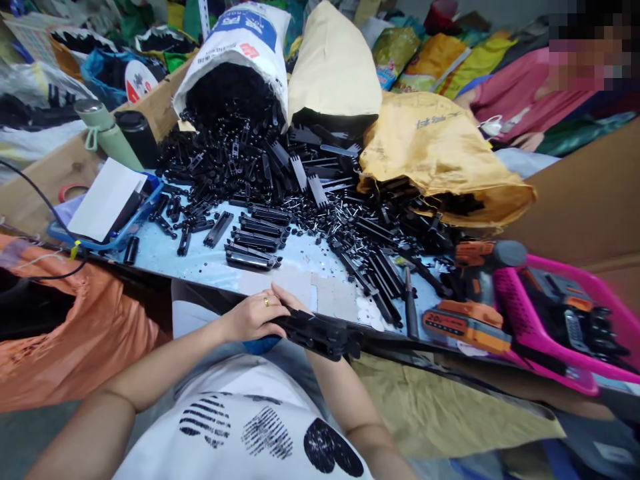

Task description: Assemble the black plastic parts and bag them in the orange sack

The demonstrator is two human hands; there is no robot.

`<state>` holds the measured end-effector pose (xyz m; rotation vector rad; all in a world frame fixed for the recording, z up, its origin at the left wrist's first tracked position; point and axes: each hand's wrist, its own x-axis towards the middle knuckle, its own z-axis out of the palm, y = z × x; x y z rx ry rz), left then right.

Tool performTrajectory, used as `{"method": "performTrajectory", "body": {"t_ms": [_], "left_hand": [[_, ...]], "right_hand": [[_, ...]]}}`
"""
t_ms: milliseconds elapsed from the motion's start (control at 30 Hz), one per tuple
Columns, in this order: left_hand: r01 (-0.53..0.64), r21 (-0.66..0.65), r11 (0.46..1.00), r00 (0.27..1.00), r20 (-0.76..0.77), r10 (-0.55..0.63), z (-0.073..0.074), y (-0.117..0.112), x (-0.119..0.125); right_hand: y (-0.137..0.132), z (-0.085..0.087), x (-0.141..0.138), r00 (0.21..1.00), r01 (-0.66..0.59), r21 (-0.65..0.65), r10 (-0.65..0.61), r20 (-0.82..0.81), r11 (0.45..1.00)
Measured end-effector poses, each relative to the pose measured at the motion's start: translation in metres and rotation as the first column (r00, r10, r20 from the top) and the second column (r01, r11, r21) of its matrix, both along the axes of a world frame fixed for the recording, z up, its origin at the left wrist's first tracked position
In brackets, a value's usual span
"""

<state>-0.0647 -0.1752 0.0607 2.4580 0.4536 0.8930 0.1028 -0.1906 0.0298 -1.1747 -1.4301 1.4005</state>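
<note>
A long black plastic part [320, 333] is held close to my body at the table's front edge. My left hand [253, 317], with a ring on one finger, is closed round its left end. Behind the part lies my right hand [290, 298], mostly hidden; some of its fingers show beside the left hand, pressed against the part. Just beyond stand several similar black assemblies [257, 237] in a row. Small black and silver pieces [325, 223] lie scattered past them. A hammer [411, 303] lies to the right, its handle toward me.
An orange cordless drill [470, 300] stands beside a pink basket [595, 280] on the right. White [235, 47], cream [335, 67] and yellow [430, 147] sacks spill black parts at the back. A blue tray [110, 243] and green bottle [113, 137] are left. Another person [530, 93] sits beyond.
</note>
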Motion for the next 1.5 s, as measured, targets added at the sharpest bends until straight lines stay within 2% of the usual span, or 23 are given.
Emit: {"method": "performTrajectory", "body": {"t_ms": [100,133,200,233,300,367,400,433,467,500,600,767,833,900,967,1000,1067,1133,1233,1333,1400,1433,1500], "left_hand": [[0.031,0.043,0.999,0.998,0.052,-0.034,0.007,0.0,-0.017],[0.001,0.044,0.999,0.999,0.052,-0.004,0.008,0.0,-0.024],[-0.089,0.035,0.995,0.996,-0.001,0.089,0.007,0.002,-0.037],[-0.136,0.037,0.99,0.989,-0.055,0.138,0.005,0.005,-0.043],[-0.214,0.083,0.973,0.961,-0.162,0.225,-0.002,0.012,-0.048],[-0.294,0.172,0.94,0.917,-0.227,0.328,-0.013,0.023,-0.047],[-0.334,0.218,0.917,0.891,-0.245,0.383,-0.019,0.029,-0.046],[-0.367,0.256,0.894,0.866,-0.255,0.429,-0.025,0.035,-0.044],[-0.386,0.282,0.878,0.846,-0.271,0.459,-0.031,0.041,-0.042],[-0.388,0.298,0.872,0.832,-0.293,0.471,-0.038,0.046,-0.041],[-0.374,0.301,0.877,0.806,-0.363,0.468,-0.052,0.056,-0.04],[-0.414,0.292,0.862,0.79,-0.355,0.499,-0.059,0.046,-0.027],[-0.392,0.291,0.873,0.801,-0.358,0.48,-0.059,0.036,-0.015],[-0.393,0.283,0.875,0.798,-0.368,0.478,-0.06,0.026,-0.004],[-0.417,0.274,0.866,0.781,-0.379,0.496,-0.063,0.018,0.004],[-0.429,0.268,0.863,0.772,-0.387,0.504,-0.065,0.015,0.007],[-0.45,0.258,0.855,0.754,-0.403,0.519,-0.067,0.01,0.011],[-0.467,0.247,0.849,0.74,-0.416,0.528,-0.069,0.008,0.012],[-0.472,0.233,0.85,0.736,-0.427,0.526,-0.069,0.006,0.013],[-0.472,0.228,0.852,0.731,-0.439,0.522,-0.068,0.005,0.013],[-0.478,0.226,0.849,0.72,-0.452,0.526,-0.068,0.005,0.013],[-0.482,0.224,0.847,0.714,-0.461,0.528,-0.067,0.005,0.013],[-0.482,0.222,0.847,0.701,-0.482,0.526,-0.066,0.005,0.013]], "right_hand": [[0.015,0.0,0.017,1.0,0.018,-0.1,-0.015,0.027,0.995],[0.021,0.001,0.027,0.997,0.073,-0.135,-0.067,0.049,0.988],[0.03,0.004,0.051,0.952,0.295,-0.128,-0.28,0.12,0.947],[0.032,0.005,0.063,0.892,0.436,-0.069,-0.421,0.164,0.897],[0.034,0.007,0.083,0.692,0.665,0.159,-0.682,0.236,0.73],[0.033,0.006,0.094,0.454,0.738,0.419,-0.849,0.272,0.529],[0.032,0.004,0.097,0.347,0.726,0.518,-0.891,0.291,0.452],[0.031,0.001,0.1,0.267,0.692,0.592,-0.909,0.321,0.413],[0.03,-0.003,0.104,0.223,0.644,0.64,-0.904,0.366,0.418],[0.03,-0.007,0.109,0.209,0.591,0.662,-0.88,0.426,0.461],[0.03,-0.021,0.135,0.203,0.451,0.627,-0.757,0.621,0.635],[0.034,-0.035,0.171,0.087,0.323,0.534,-0.587,0.805,0.781],[0.034,-0.036,0.177,0.037,0.367,0.533,-0.584,0.811,0.763],[0.031,-0.036,0.188,-0.069,0.486,0.582,-0.635,0.769,0.652],[0.026,-0.033,0.204,-0.19,0.624,0.576,-0.613,0.767,0.528],[0.023,-0.032,0.213,-0.217,0.689,0.532,-0.561,0.799,0.492],[0.015,-0.027,0.228,-0.19,0.786,0.404,-0.44,0.878,0.467],[0.006,-0.022,0.233,-0.143,0.816,0.325,-0.378,0.915,0.478],[-0.008,-0.021,0.22,-0.133,0.764,0.379,-0.448,0.884,0.522],[-0.01,-0.024,0.198,-0.006,0.67,0.404,-0.539,0.842,0.623],[-0.003,-0.024,0.187,0.079,0.628,0.364,-0.521,0.85,0.688],[0.002,-0.021,0.182,0.089,0.622,0.351,-0.509,0.856,0.7],[0.009,-0.008,0.171,0.066,0.633,0.365,-0.518,0.853,0.682]]}}
